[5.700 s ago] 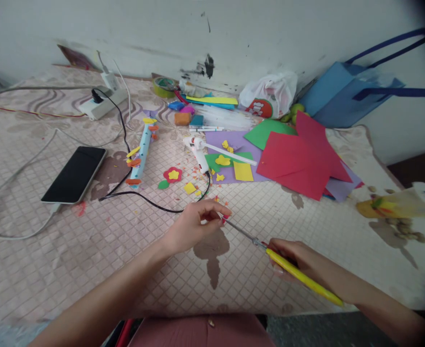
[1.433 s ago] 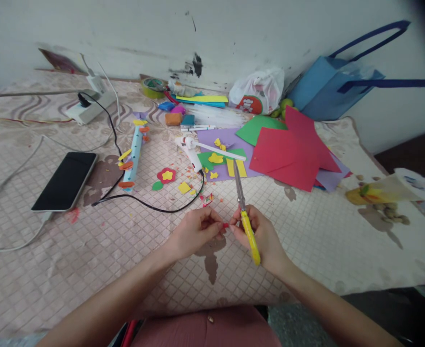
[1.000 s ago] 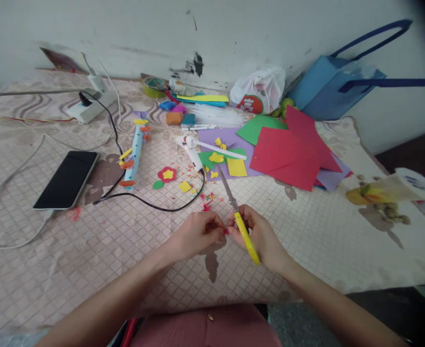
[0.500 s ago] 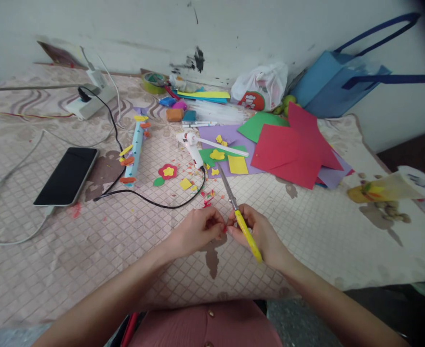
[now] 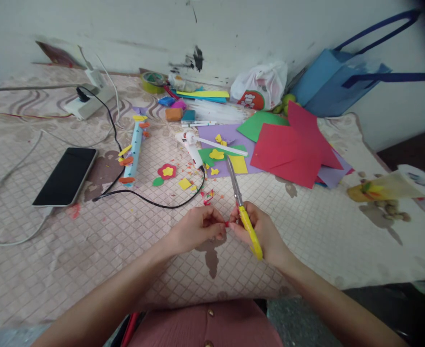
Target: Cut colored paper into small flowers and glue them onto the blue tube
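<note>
Between the fingertips of both hands is a small red piece [image 5: 227, 224], mostly hidden by the fingers. My left hand [image 5: 198, 229] pinches its left end. My right hand [image 5: 258, 226] touches the other end with thumb and finger while also holding yellow-handled scissors [image 5: 247, 224], their blades pointing away from me and looking closed. Just beyond the hands lie red paper scraps [image 5: 208, 196]. A red flower with a yellow centre [image 5: 167, 171] and a green leaf shape [image 5: 158, 181] rest further left. Past the scissor tips are a yellow square [image 5: 240, 165] and a yellow flower shape [image 5: 217, 154].
A white glue gun [image 5: 194, 148] trails a black cord to a power strip [image 5: 86, 107]. Left are a phone [image 5: 66, 176] and a decorated light-blue strip [image 5: 135, 152]. Red sheets [image 5: 288, 154], a blue bag [image 5: 321, 82] and a plastic cup [image 5: 386, 189] stand right.
The scissors have swung slightly rightward and more upright in my right hand. The fingertips have parted a little, so more of the red piece shows. My left hand has barely moved.
</note>
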### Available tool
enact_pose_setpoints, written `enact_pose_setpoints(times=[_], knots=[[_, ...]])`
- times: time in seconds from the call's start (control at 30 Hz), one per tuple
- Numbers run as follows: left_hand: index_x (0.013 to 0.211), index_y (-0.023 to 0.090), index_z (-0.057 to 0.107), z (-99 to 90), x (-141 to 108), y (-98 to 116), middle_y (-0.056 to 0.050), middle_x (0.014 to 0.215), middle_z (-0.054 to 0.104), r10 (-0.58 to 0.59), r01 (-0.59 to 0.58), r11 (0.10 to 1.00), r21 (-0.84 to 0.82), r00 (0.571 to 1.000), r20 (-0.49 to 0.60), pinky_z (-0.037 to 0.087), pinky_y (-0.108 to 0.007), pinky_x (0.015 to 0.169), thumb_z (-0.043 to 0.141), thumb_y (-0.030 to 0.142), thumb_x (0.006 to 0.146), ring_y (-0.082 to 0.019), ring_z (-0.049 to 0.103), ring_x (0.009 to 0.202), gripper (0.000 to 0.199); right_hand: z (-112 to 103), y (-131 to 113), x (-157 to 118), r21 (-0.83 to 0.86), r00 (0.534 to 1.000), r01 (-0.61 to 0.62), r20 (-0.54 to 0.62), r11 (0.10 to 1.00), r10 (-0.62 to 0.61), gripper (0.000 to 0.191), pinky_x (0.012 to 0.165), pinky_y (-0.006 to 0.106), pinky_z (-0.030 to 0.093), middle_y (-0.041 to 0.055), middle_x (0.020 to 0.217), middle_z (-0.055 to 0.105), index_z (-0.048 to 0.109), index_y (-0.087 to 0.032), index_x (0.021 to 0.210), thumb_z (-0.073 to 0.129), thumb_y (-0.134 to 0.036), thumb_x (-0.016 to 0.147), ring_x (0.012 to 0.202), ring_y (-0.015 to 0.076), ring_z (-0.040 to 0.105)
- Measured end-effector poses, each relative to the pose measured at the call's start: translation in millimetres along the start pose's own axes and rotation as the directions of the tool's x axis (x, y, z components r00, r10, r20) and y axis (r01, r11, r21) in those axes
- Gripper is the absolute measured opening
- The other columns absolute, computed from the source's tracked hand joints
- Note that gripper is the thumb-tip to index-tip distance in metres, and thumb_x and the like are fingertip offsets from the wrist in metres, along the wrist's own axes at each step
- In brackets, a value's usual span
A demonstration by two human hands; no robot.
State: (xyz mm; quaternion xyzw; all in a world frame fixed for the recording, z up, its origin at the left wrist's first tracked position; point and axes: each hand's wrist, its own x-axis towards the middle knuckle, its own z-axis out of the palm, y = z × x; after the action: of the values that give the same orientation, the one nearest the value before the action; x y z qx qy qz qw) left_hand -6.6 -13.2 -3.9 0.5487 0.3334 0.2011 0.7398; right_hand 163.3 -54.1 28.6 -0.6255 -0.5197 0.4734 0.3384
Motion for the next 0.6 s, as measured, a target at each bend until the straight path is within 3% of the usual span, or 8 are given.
enact_pose_setpoints(times=[0.6], knots=[[0.078, 0.013, 0.055, 1.5, -0.5, 4.9, -0.003, 0.075, 0.065, -0.040, 0.040, 0.999, -0.036, 0.999, -0.007, 0.049, -0.026, 0.065, 0.058, 0.025, 0.078, -0.011, 0.061, 0.066, 0.012, -1.8, -1.5, 1.9, -0.074, 0.999, 0.026, 0.032, 0.997, -0.023, 0.018, 0.061, 0.029, 0.047, 0.0007, 0.073, 0.059, 0.044, -0.023, 0.076, 0.058, -0.030, 0.068, 0.065, 0.0162, 0.058]])
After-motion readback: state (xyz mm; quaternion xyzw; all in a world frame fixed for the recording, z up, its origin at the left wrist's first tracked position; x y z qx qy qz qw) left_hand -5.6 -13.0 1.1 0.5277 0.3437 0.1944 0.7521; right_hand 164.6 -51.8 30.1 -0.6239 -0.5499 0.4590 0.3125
